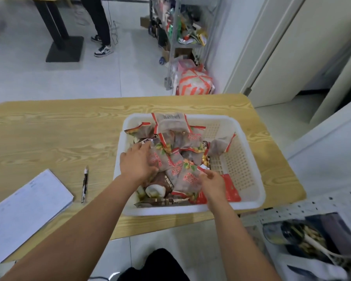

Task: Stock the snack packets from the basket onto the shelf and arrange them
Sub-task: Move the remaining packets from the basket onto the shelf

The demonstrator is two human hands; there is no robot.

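Head view: our right hand (212,184) pinches the corner of one packet (187,177); our left hand (138,161) lies spread (palm down) on the snack packets (170,142) heaped in the white basket (237,165), which sits toward the right of the wooden table (59,128); farther off stands a cluttered rack (182,27).

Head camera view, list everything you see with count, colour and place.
table: one, light wood, centre
basket: one, white, on table, right
snack packets: many, grey-brown with red edges, in basket
pen: one, black-white, left of basket
paper stack: one, white, table's near-left corner
rack: one, metal, beyond table
bag: one, red-white, floor by rack
standing person: one, dark trousers, upper left
left hand: one, resting on packets
right hand: one, at packet corner, grip unclear
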